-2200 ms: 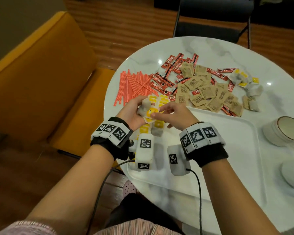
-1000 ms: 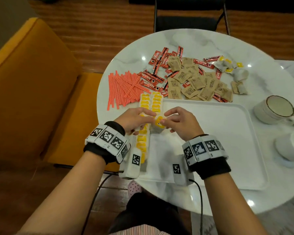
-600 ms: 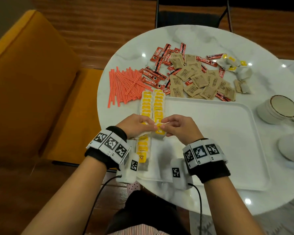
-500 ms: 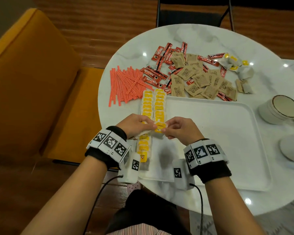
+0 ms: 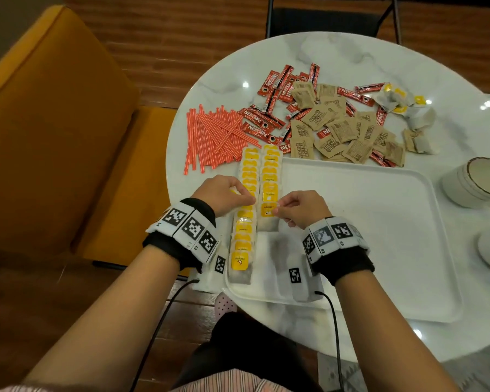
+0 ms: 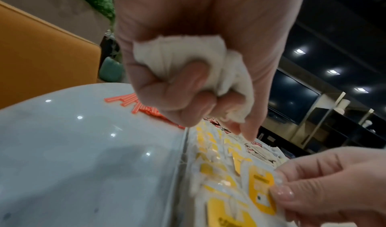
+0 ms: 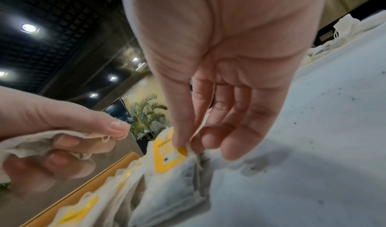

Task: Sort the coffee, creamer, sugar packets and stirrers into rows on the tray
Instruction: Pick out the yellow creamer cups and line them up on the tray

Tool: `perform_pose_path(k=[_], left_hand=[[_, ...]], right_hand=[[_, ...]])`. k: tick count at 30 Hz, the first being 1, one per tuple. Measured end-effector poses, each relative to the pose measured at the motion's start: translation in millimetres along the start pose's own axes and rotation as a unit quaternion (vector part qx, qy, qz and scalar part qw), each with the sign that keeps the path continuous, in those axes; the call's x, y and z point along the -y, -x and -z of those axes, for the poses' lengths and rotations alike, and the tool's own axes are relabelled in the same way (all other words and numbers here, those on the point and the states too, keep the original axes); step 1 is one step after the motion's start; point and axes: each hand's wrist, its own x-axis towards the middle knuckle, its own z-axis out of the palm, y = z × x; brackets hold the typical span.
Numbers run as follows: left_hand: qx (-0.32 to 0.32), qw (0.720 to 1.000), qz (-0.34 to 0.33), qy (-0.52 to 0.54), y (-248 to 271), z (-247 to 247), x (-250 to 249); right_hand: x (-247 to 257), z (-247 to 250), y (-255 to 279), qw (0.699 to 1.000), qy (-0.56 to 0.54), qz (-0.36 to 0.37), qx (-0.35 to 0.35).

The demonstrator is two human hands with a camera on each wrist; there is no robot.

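On the white tray (image 5: 379, 250), 2 rows of yellow-tagged packets (image 5: 245, 219) run along its left side. The right hand (image 5: 297, 209) pinches the nearest packet (image 7: 167, 157) of the right row, while the left hand (image 5: 224, 193) clenches several white packets (image 6: 188, 60). Stirrers (image 5: 212, 137), coffee sticks (image 5: 266, 128) and brown sugar packets (image 5: 345, 131) lie on the bench (image 5: 351, 58) beyond the tray.

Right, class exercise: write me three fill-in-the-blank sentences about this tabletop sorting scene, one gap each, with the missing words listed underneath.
1. The sachets already lined up on the white tray carry labels coloured ____.
2. The right hand pinches the nearest sachet of the shorter row, while the left hand grips a bunch of ____ sachets.
3. The stirrers lying loose on the table are coloured ____.

Missing words: yellow; white; orange
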Motion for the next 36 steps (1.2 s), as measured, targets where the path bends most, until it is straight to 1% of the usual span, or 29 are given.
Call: perform_pose_path(k=[3, 5, 8, 12, 16, 20, 24, 29, 31, 33, 36], left_hand=[[0.005, 0.996, -0.017, -0.082, -2, -1, -8], [0.010, 0.987, -0.025, -0.159, -4, -3, -14], [0.017, 0.961, -0.043, -0.273, -2, -10, -27], [0.026, 0.914, -0.079, -0.396, -2, -24, -39], [0.038, 0.877, -0.092, -0.469, -4, -34, -44], [0.039, 0.860, -0.093, -0.501, -5, -40, -43], [0.027, 0.858, -0.089, -0.504, -7, -43, -42], [0.035, 0.864, -0.086, -0.495, -8, -40, -43], [0.033, 0.872, -0.080, -0.482, -8, -37, -43], [0.025, 0.895, -0.069, -0.439, -8, -29, -44], [0.027, 0.947, -0.060, -0.316, -12, -15, -43]], right_hand=[[0, -1, -4, 1.000, -0.013, -0.007, -0.011], [0, -2, -5, 1.000, -0.020, -0.014, -0.013], [-1, -2, -7, 0.998, -0.045, -0.033, -0.009], [-1, -3, -7, 0.997, -0.065, -0.047, -0.008], [0, -3, -10, 0.998, -0.046, -0.047, -0.011], [0, -2, -10, 0.999, -0.031, -0.035, -0.011], [0, -2, -9, 0.999, -0.033, -0.024, -0.018], [-3, -1, -6, 0.999, -0.039, -0.021, -0.022], [-5, 4, -3, 0.998, -0.054, -0.019, -0.026], [-6, 10, 1, 0.996, -0.082, -0.018, -0.028], [-4, 16, 11, 0.991, -0.131, -0.009, -0.013]])
